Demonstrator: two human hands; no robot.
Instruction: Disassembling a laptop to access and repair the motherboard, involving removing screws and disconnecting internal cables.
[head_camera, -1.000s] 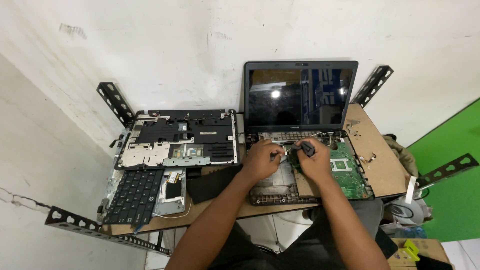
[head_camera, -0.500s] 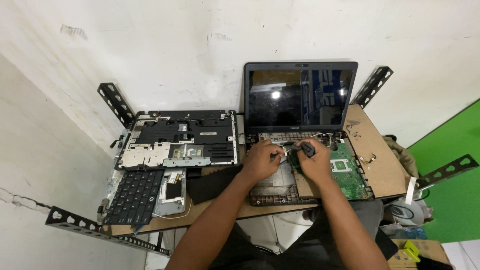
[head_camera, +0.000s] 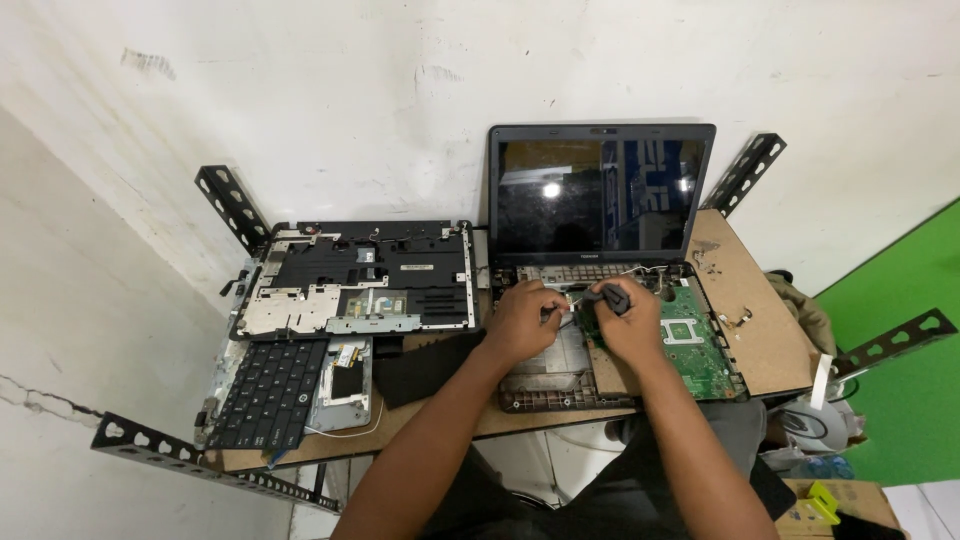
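Over the opened laptop (head_camera: 600, 330), right hand (head_camera: 628, 325) clenches a screwdriver (head_camera: 606, 297); left hand's (head_camera: 522, 320) grip unclear.

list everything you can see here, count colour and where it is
open laptop with dark screen: 1, black, back right of the bench, base stripped
green circuit board: 1, in the laptop base, right side
bare laptop palmrest frame: 1, black and silver, back left
loose black keyboard: 1, front left
perforated metal brackets: 4 seen, black, at the bench corners
brown wooden bench top: 1, against the white wall
left hand: on the laptop base
right hand: holds a black-handled tool, beside the left hand
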